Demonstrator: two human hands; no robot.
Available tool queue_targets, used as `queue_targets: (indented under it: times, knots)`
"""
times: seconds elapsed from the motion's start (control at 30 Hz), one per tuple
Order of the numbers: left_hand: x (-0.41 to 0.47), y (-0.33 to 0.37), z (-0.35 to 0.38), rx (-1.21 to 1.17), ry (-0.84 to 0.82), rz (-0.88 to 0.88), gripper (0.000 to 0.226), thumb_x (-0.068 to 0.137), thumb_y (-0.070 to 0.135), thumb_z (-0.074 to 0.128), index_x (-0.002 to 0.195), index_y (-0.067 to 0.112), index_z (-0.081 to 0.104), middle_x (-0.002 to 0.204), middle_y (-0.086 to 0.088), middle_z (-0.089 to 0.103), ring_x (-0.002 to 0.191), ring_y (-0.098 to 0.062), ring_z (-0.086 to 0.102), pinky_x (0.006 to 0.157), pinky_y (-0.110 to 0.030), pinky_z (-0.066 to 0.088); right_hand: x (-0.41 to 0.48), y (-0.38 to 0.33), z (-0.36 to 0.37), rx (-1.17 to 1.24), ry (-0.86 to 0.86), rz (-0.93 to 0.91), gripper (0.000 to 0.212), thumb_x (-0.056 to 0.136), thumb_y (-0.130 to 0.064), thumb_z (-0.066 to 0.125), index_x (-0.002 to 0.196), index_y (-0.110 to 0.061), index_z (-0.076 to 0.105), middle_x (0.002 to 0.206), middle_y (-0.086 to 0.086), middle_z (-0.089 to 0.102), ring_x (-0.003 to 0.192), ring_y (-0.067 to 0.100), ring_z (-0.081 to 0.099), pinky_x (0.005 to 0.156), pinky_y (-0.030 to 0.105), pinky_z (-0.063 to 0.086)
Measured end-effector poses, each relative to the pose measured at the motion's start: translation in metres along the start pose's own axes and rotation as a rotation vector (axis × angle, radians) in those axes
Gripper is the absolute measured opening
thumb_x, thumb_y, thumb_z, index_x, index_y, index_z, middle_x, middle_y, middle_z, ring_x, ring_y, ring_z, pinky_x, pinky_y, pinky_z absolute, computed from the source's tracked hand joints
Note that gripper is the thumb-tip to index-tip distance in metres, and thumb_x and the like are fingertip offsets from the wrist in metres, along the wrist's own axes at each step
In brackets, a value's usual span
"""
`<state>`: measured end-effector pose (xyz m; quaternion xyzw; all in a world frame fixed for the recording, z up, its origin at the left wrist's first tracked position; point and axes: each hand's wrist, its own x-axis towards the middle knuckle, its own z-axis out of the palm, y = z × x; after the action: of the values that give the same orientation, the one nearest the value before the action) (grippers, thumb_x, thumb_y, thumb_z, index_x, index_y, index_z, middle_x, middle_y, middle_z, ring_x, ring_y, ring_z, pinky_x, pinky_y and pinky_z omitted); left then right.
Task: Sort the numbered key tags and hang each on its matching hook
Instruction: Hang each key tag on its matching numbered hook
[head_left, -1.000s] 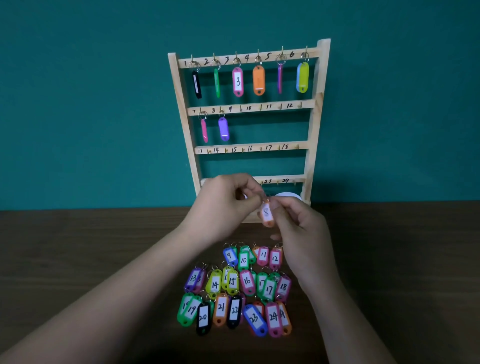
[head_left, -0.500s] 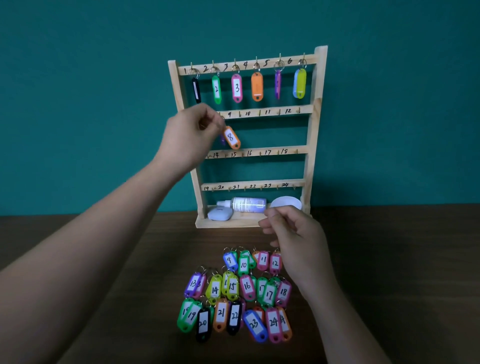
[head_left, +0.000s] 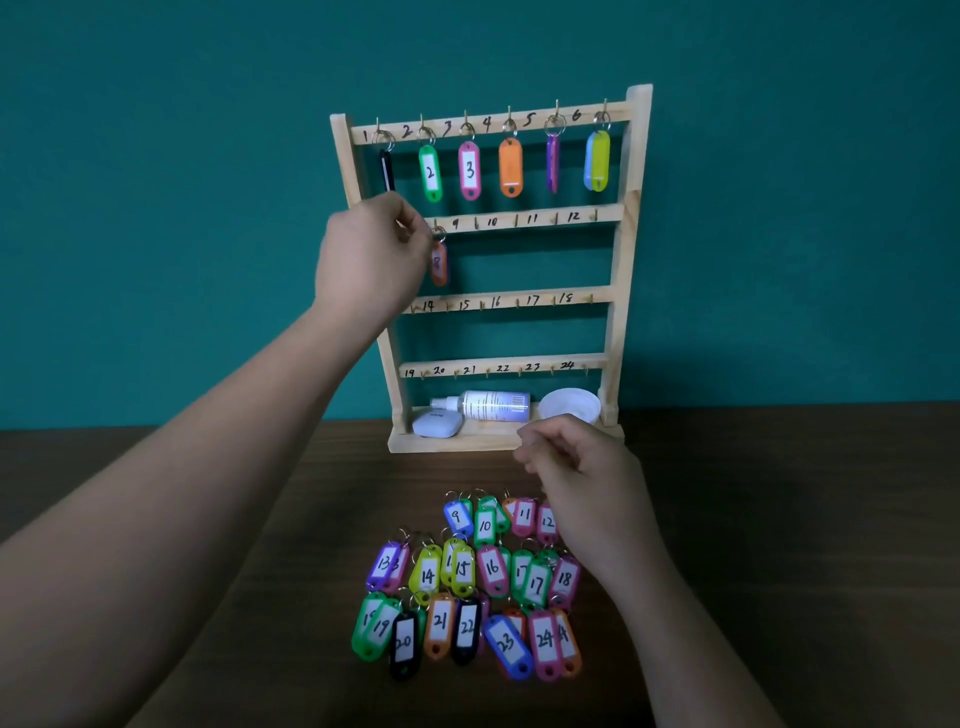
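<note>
L hand fingers curled by tag 8 on rack row 2, pinch unclear: seat ring fully. R hand loose-curled, empty.

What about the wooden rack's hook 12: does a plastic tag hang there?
No, hook 12 is bare; the pink tag numbered 12 lies on the table.
</note>
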<state>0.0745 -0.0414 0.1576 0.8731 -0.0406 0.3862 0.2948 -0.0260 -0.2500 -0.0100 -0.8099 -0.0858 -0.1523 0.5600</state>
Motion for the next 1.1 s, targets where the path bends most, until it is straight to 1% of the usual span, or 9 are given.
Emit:
queue_targets:
  times: [0.1,0.23,0.3,0.37,0.53,0.67,0.9,0.97,1.1]
  knots:
    - [-0.017,-0.003,-0.001,-0.038,-0.005,0.022,0.003,0.093,0.029,0.066,0.094,0.026,0.066,0.066,0.01,0.062,0.061,-0.002,0.057,0.055,-0.024,0.039,0.0,0.003,0.0,-0.191,-0.002,-0.079,0.012,0.104,-0.034,0.068,0.114,-0.037,0.073,0.102,-0.024,0.071,0.099,-0.014,0.062,0.076,0.005,0.047]
    - [-0.055,-0.017,0.004,-0.055,-0.116,0.008,0.005,0.092,0.031,0.067,0.088,0.029,0.067,0.07,0.008,0.065,0.067,-0.005,0.06,0.054,-0.017,0.038,0.003,0.001,0.004,-0.35,-0.043,-0.134,0.021,0.102,-0.037,0.07,0.122,-0.033,0.07,0.11,-0.02,0.067,0.104,-0.004,0.06,0.089,0.023,0.054]
    - [-0.076,-0.028,0.007,-0.055,-0.192,-0.034,0.004,0.092,0.031,0.068,0.088,0.03,0.069,0.073,0.008,0.068,0.069,-0.003,0.062,0.054,-0.014,0.038,0.007,-0.001,0.009,-0.396,-0.086,-0.178,0.021,0.101,-0.036,0.071,0.121,-0.032,0.071,0.11,-0.019,0.065,0.106,-0.002,0.058,0.088,0.024,0.051]
    - [-0.097,-0.042,0.011,-0.051,-0.259,-0.08,0.006,0.092,0.029,0.068,0.087,0.031,0.07,0.074,0.008,0.07,0.07,-0.002,0.063,0.059,-0.019,0.041,0.009,-0.003,0.014,-0.444,-0.135,-0.201,0.021,0.1,-0.036,0.071,0.121,-0.03,0.071,0.111,-0.017,0.063,0.108,0.002,0.055,0.089,0.026,0.049]
    - [-0.14,-0.072,0.017,-0.093,-0.363,-0.19,0.008,0.093,0.034,0.07,0.085,0.033,0.071,0.076,0.019,0.069,0.072,0.0,0.064,0.059,-0.017,0.042,0.013,0.0,0.026,-0.609,-0.22,-0.182,0.024,0.102,-0.034,0.069,0.126,-0.031,0.071,0.122,-0.013,0.062,0.121,0.01,0.051,0.105,0.037,0.046]
    - [-0.16,-0.089,0.017,-0.105,-0.425,-0.228,0.008,0.092,0.037,0.072,0.085,0.034,0.072,0.074,0.014,0.07,0.072,0.002,0.064,0.059,-0.015,0.042,0.02,0.002,0.034,-0.664,-0.33,-0.162,0.029,0.104,-0.026,0.066,0.131,-0.035,0.068,0.132,-0.014,0.059,0.129,0.011,0.048,0.113,0.038,0.04]
    - [-0.174,-0.107,0.016,-0.083,-0.469,-0.203,0.012,0.094,0.026,0.068,0.087,0.034,0.073,0.084,0.018,0.073,0.085,0.005,0.064,0.068,-0.007,0.043,0.042,-0.005,0.052,-0.761,-0.465,-0.177,0.023,0.102,-0.031,0.069,0.124,-0.037,0.071,0.127,-0.01,0.061,0.128,0.017,0.047,0.113,0.044,0.037]
    - [-0.175,-0.109,0.018,-0.069,-0.468,-0.193,0.011,0.095,0.026,0.068,0.087,0.033,0.073,0.085,0.018,0.073,0.085,0.003,0.064,0.07,-0.011,0.044,0.046,-0.005,0.055,-0.77,-0.484,-0.171,0.016,0.101,-0.032,0.07,0.116,-0.038,0.073,0.122,-0.01,0.06,0.125,0.016,0.047,0.113,0.044,0.037]
    - [-0.173,-0.111,0.021,-0.056,-0.496,-0.176,0.01,0.093,0.024,0.069,0.088,0.031,0.073,0.083,0.016,0.071,0.085,0.003,0.063,0.068,-0.007,0.04,0.048,-0.001,0.058,-0.767,-0.49,-0.166,0.009,0.102,-0.03,0.069,0.101,-0.038,0.071,0.115,-0.012,0.06,0.117,0.015,0.048,0.11,0.044,0.037]
